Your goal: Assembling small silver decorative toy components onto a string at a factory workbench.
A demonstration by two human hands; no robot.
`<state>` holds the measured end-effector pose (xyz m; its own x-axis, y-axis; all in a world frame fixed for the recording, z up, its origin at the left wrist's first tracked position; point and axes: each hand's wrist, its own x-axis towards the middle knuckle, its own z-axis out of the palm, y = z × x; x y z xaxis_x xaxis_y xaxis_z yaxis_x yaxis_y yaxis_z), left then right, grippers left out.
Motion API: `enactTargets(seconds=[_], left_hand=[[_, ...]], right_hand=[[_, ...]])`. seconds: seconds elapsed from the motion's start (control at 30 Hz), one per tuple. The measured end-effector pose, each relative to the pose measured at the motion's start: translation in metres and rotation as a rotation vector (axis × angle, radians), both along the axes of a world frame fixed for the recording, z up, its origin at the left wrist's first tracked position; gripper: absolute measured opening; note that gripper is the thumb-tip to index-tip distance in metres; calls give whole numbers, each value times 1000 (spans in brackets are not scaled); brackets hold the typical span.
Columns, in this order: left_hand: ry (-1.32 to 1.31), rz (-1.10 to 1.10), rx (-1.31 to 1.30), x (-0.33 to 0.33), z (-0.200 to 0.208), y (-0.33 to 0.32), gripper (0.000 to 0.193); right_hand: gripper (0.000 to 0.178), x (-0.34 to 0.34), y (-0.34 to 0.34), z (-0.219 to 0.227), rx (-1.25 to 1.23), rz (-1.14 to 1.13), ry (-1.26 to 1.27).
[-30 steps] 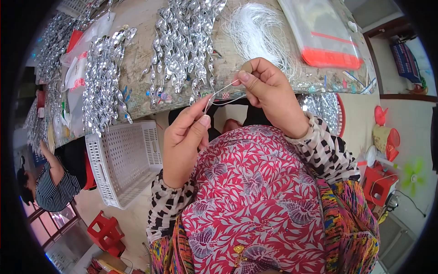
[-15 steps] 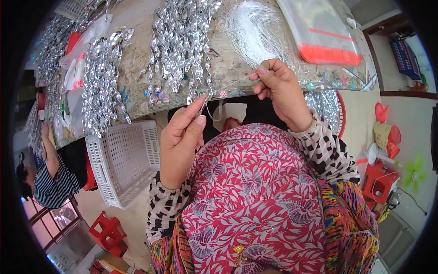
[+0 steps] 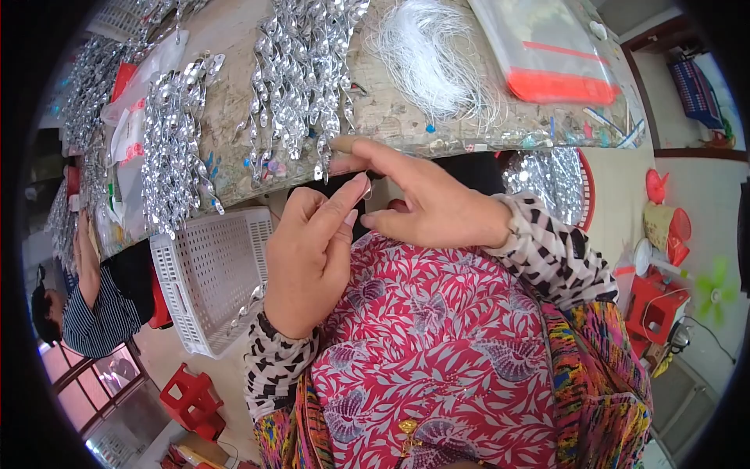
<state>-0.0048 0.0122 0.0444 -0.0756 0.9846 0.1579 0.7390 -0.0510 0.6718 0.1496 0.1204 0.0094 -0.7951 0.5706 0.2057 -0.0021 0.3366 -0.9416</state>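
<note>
Reaching leftward with the right hand (image 3: 428, 202), loosely open; pinching with the left hand (image 3: 311, 254), apparently on the thread (image 3: 369, 192), looped just nearside of the bench (image 3: 226, 102). No longer drawn out between both: seemingly regripping. At right, silver strips (image 3: 543, 180) in a red-rimmed basket (image 3: 587, 191); at left, a white crate (image 3: 219, 250).

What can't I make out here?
Head view:
Thin pale cord: mostly hidden by left hand and right hand.
Middle bundle of twisted silver strips: top cut off by upper edge.
Round red basket: partly hidden by black-and-white sleeve.
Green fan blades: blurred, possibly spinning.
</note>
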Motion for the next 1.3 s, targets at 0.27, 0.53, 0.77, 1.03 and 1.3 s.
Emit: enactTargets(seconds=[0.27, 0.53, 0.77, 1.03, 1.3], left_hand=[[-136, -44, -116, -10, -6, -12, 33], [-639, -15, -280, -2, -32, -14, 26], [-721, 32, -380, -7, -30, -9, 19], [-743, 187, -307, -15, -37, -7, 16], [-965, 169, -350, 15, -40, -5, 15]], right_hand=[[32, 9, -3, -26, -418, 150, -67], [10, 15, -8, -10, 382, 160, -300], [9, 16, -5, -6, 291, 138, -246], [12, 41, 9, -8, 25, 167, -205], [17, 15, 0, 3, -1049, 88, 216]])
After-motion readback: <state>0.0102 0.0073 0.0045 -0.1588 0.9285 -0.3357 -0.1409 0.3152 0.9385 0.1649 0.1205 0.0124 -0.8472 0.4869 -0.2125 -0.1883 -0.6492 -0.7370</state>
